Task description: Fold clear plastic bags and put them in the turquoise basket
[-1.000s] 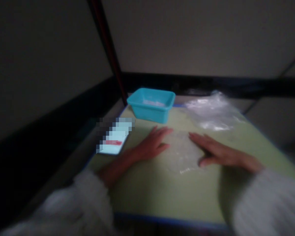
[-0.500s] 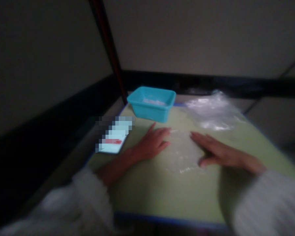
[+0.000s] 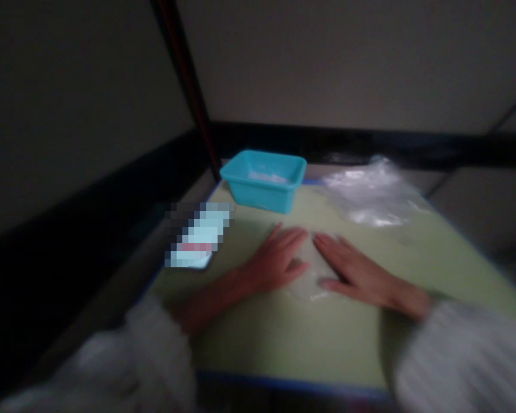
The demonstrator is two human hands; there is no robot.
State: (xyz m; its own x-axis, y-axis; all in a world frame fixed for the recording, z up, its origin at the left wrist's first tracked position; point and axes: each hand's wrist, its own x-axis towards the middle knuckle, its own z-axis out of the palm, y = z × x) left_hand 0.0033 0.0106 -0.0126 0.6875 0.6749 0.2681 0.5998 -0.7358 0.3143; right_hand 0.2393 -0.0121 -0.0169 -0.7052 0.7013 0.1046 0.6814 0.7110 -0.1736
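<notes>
A clear plastic bag lies flat on the pale green tabletop, partly covered by both hands. My left hand rests on its left side, palm down, with the thumb apart from the fingers. On its right side lies my right hand, also flat, fingers stretched out towards the left hand. A small gap separates the two sets of fingertips. Neither hand grips anything. Whether something is inside the bag cannot be made out.
A turquoise plastic basket with something whitish inside stands at the back of the table. To its right lies a heap of clear plastic bags. A phone with a lit screen, partly blurred, lies at the left edge. Walls rise behind.
My right hand has slid left across the plastic bag, closer to the left hand. My left hand has shifted slightly right, further over the bag.
</notes>
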